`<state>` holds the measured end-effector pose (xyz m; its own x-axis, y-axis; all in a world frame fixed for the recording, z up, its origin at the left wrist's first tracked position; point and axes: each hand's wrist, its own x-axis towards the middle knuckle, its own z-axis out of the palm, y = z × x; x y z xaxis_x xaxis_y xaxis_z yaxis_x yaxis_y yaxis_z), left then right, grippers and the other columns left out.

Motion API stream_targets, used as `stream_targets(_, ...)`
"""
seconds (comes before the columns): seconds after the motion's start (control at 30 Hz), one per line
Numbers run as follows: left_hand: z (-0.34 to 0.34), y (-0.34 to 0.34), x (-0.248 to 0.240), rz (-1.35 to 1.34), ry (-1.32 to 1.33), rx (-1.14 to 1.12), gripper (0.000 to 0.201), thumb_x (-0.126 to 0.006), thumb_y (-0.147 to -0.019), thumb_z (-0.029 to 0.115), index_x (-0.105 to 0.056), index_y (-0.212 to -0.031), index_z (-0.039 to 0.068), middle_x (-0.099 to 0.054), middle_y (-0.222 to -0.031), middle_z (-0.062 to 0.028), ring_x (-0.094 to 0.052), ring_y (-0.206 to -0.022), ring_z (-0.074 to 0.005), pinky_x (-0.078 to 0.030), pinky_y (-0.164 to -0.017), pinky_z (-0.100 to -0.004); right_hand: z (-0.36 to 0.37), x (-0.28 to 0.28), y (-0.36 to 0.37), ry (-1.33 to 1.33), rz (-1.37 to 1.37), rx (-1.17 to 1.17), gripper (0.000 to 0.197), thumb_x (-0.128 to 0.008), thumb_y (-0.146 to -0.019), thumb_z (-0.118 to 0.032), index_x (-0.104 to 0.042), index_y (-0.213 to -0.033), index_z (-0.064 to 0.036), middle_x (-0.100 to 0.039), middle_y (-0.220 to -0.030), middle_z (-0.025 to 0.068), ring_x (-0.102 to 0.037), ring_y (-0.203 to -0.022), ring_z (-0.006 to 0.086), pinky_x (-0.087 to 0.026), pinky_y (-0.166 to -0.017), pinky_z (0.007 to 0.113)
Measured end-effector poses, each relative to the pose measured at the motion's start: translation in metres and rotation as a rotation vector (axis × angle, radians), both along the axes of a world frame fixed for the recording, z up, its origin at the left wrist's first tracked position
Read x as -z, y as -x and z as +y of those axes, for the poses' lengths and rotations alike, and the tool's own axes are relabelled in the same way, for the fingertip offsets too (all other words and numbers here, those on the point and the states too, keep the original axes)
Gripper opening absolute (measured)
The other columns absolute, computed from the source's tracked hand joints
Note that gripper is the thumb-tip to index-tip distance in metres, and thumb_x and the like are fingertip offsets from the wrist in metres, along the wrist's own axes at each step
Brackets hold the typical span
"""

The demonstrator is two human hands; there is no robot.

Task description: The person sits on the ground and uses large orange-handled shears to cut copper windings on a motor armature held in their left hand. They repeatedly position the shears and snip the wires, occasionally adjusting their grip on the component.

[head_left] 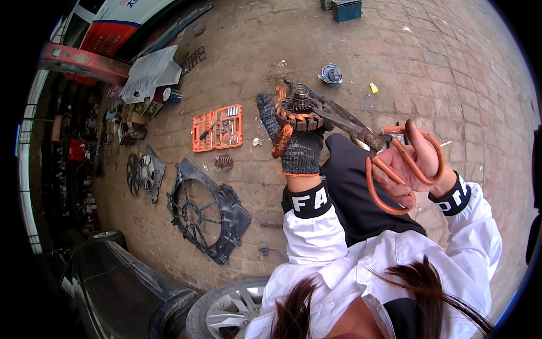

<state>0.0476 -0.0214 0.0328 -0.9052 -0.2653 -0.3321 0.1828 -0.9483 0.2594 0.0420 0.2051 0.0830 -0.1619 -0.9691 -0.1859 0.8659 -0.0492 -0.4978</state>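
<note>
My left hand (302,151), in a dark grey knitted glove, is wrapped round a motor core with copper windings (301,120). Its top carries a round metal hub, and bundles of copper wire (283,139) stick out at its left side, frayed and loose. My bare right hand (407,164) holds large metal shears (351,124) by their looped orange-red handles, which stand apart. The blades reach left to the core's right side; their tips partly blend with the core, so I cannot tell what lies between them.
On the brick ground lie an orange socket set case (218,129), a coil spring (223,161), a black fan shroud (204,212), a smaller fan (145,171) and a grey metal motor part (331,74). A car wheel (228,311) stands at the lower left. A dark green box (346,11) sits at the far edge.
</note>
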Motion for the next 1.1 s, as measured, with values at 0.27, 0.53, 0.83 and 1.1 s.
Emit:
stream_targets(0.27,0.000,0.000,-0.002,0.020,0.022,0.025,0.050,-0.047,-0.083,0.058,-0.053,-0.087,0.009,-0.051,-0.066,-0.0045,-0.048,-0.057,-0.0176,-0.042,-0.056,-0.0330,0.001,0.001,0.000,-0.031,-0.018,0.012,0.097,-0.013,-0.076,-0.080,-0.047,-0.081,0.0099,-0.040,-0.048,0.0049,-0.040,-0.035,0.0126,-0.036,-0.032,0.023)
stream_targets(0.53,-0.001,0.000,0.001,-0.001,-0.018,0.012,0.049,-0.046,-0.084,0.058,-0.055,-0.088,0.009,-0.054,-0.066,-0.0044,-0.047,-0.054,-0.0174,-0.042,-0.057,-0.0329,0.002,0.007,-0.002,-0.043,0.073,0.015,0.097,-0.012,-0.075,-0.081,-0.047,-0.081,0.0093,-0.040,-0.046,0.0047,-0.040,-0.033,0.0125,-0.034,-0.031,0.023)
stream_targets(0.83,-0.009,-0.003,0.028,0.239,0.044,0.119,0.048,-0.038,-0.091,0.048,-0.053,-0.107,0.006,-0.060,-0.098,-0.0092,-0.056,-0.087,-0.0200,-0.044,-0.084,-0.0383,0.004,0.007,-0.004,-0.090,0.169,0.023,0.096,-0.013,-0.075,-0.081,-0.047,-0.080,0.0088,-0.040,-0.046,0.0056,-0.040,-0.032,0.0134,-0.034,-0.031,0.022)
stream_targets(1.1,-0.015,-0.003,0.033,0.542,0.086,0.277,0.048,-0.030,-0.094,0.043,-0.044,-0.120,0.005,-0.054,-0.118,-0.0093,-0.051,-0.105,-0.0219,-0.035,-0.098,-0.0418,0.005,0.011,-0.004,-0.078,0.191,0.019,0.096,-0.013,-0.075,-0.081,-0.048,-0.080,0.0087,-0.040,-0.046,0.0057,-0.040,-0.032,0.0136,-0.035,-0.031,0.022)
